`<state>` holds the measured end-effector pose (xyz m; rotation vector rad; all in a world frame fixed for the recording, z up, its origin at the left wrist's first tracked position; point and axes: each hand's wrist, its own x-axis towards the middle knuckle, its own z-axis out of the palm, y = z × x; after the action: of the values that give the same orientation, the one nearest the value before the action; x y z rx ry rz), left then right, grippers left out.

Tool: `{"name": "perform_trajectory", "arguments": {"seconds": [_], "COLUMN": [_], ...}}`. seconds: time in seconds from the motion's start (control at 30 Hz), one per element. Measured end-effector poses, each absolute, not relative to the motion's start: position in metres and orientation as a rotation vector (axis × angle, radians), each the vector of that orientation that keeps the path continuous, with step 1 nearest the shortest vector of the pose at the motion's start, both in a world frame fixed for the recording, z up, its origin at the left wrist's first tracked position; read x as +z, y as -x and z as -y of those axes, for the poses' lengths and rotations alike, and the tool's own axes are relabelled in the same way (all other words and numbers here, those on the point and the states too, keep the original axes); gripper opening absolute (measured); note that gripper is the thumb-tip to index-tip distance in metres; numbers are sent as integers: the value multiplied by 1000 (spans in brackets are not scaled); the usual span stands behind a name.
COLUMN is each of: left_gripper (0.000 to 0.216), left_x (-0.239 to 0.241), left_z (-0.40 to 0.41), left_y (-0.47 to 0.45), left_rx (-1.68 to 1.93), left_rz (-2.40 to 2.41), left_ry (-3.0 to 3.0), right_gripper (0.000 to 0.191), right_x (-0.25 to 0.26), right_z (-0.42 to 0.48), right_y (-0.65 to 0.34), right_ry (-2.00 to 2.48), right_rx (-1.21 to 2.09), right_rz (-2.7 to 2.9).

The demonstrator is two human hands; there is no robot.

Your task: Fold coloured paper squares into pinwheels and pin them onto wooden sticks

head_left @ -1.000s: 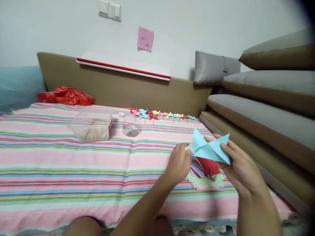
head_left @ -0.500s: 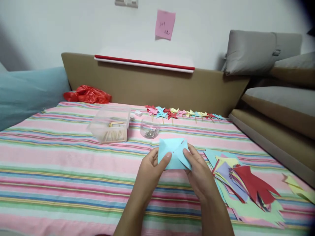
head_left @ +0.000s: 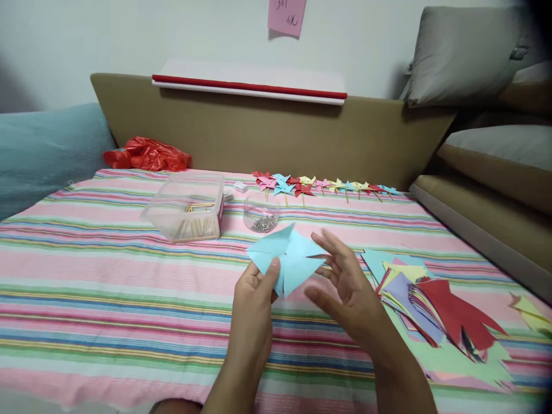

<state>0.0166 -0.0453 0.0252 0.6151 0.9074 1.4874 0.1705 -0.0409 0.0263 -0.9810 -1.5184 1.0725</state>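
A light blue sheet of paper [head_left: 297, 265], slit in from its corners, is held up above the striped cloth. My left hand [head_left: 256, 290] pinches it at the lower left, the thumb lying on its face near the middle. Just right of the sheet is my right hand [head_left: 345, 282], its fingers spread and a little blurred; nothing is held in it. Beyond the paper stands a clear round container [head_left: 261, 215] with small metal pieces inside. To its left is a clear plastic box [head_left: 185, 207] holding thin wooden sticks.
Several finished paper pinwheels [head_left: 304, 187] on sticks lie in a row at the back. On the right is a pile of coloured paper [head_left: 414, 310], with stacked cushions [head_left: 495, 190] behind it. A red plastic bag [head_left: 150, 154] sits at the back left.
My right hand has let go of the blue paper and opened out to the right. The paper has turned in my left hand, its corners now standing apart. The view has tipped slightly downward.
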Motion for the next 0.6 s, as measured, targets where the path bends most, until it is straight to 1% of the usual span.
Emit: {"name": "perform_trajectory", "arguments": {"seconds": [0.03,0.13,0.23,0.3,0.4,0.6], "left_gripper": [51,56,58,58,53,31], "left_x": [26,28,30,30,28,24], "left_z": [45,46,47,49,51,52], "left_y": [-16,-16,-16,-16,-17,-15], "left_rx": [1520,1572,1583,1579,1553,1449], "left_rz": [-882,-798,-756,-765,-800,-888], "left_ry": [-592,-584,-632,-664,-725,-837], "right_gripper": [70,43,22,13,11,10], "right_x": [24,21,19,18,17,12], "right_z": [41,41,40,38,36,31], "right_y": [-172,-171,-168,-166,-167,-161], "right_ry": [988,1058,1068,1046,1049,1085], "right_rx": [1013,886,827,810,815,913], "right_rz": [1627,1809,1765,1705,1642,1437]}}
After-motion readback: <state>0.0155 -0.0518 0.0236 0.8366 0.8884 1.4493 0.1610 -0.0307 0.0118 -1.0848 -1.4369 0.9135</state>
